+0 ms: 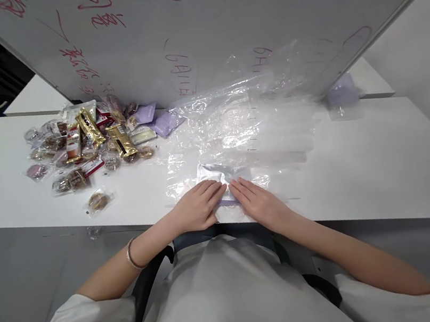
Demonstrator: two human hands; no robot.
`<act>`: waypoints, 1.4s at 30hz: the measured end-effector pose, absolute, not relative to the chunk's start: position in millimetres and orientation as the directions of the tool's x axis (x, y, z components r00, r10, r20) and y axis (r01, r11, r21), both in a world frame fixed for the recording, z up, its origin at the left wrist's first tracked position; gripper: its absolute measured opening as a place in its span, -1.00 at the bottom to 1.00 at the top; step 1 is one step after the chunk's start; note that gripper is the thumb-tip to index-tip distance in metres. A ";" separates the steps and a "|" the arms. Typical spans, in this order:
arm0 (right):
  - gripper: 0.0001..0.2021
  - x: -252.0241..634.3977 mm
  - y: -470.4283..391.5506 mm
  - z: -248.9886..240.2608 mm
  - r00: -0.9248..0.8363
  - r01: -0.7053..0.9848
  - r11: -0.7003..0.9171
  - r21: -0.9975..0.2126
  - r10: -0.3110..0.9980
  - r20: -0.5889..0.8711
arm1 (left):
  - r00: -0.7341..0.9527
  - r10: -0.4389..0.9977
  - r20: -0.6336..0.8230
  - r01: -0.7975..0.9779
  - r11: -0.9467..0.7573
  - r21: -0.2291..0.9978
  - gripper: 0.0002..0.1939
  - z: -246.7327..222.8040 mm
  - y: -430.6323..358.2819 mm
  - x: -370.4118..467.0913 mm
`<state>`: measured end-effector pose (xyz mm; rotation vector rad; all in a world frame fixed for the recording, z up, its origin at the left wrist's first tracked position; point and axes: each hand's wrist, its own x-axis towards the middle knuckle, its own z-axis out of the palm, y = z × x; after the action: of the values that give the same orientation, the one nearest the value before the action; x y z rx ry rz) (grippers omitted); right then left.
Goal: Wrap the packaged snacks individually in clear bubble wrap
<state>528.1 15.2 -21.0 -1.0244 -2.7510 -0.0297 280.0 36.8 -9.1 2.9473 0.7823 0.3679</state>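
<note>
A silver foil pouch (214, 173) lies near the table's front edge, with a strip of purple showing along its near side. My left hand (199, 204) rests on its left part, fingers stretched out and lying flat. From the right, my right hand (259, 203) presses on the pouch with straight fingers, the fingertips of both hands almost meeting. Much of the pouch is hidden under the hands. Clear plastic bags (227, 132) spread over the table beneath and behind it.
A heap of wrapped snacks (90, 134) sits at the left, with one wrapped biscuit (98, 200) nearer the edge. Purple packets (164, 121) lie beside the heap; another purple packet (344, 96) is at the right. Behind stands a whiteboard (209, 16) with red writing.
</note>
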 end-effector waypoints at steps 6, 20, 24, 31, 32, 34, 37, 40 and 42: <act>-0.53 529.3 33.3 -10.5 -0.755 0.621 0.780 -0.070 0.620 0.211 | 0.796 0.541 0.272 0.553 -0.832 0.039 -0.66 -5.5 44.0 292.7; -0.70 527.4 108.7 94.4 -0.642 0.757 0.501 -0.420 0.688 -0.337 | 0.718 0.676 -0.167 0.608 -0.493 0.623 -0.71 74.9 108.5 280.6; -0.71 519.8 163.8 98.0 -0.699 0.686 0.300 -0.663 0.525 -0.486 | 0.686 0.638 -0.349 0.628 -0.277 0.727 -0.59 71.8 149.9 271.8; -0.66 502.1 199.4 63.6 -0.629 0.762 0.099 -0.641 0.353 -0.693 | 0.646 0.536 -0.544 0.692 -0.109 0.714 -0.48 40.6 167.5 273.3; -0.65 501.2 201.0 59.6 -0.618 0.771 0.089 -0.631 0.345 -0.707 | 0.612 0.579 -0.539 0.725 -0.140 0.674 -0.45 38.0 162.2 275.8; -0.63 500.8 203.4 53.8 -0.625 0.768 0.096 -0.633 0.329 -0.708 | 0.539 0.725 -0.429 0.783 -0.243 0.573 -0.40 33.1 144.9 281.1; -0.62 500.0 203.4 49.7 -0.644 0.755 0.132 -0.642 0.336 -0.688 | 0.543 0.835 -0.084 0.793 -0.478 0.378 -0.31 21.3 109.2 287.0; -0.65 497.5 194.6 49.6 -0.629 0.767 0.128 -0.629 0.343 -0.698 | 0.634 0.773 0.028 0.735 -0.614 0.288 -0.11 4.2 77.3 287.2; -0.67 500.7 184.4 51.8 -0.608 0.782 0.133 -0.609 0.382 -0.696 | 0.651 0.759 0.014 0.720 -0.624 0.303 0.01 -5.4 63.1 284.3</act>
<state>500.7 184.4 51.8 -1.4356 -2.6143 1.8795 284.3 63.1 -5.4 2.6001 1.1914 0.2032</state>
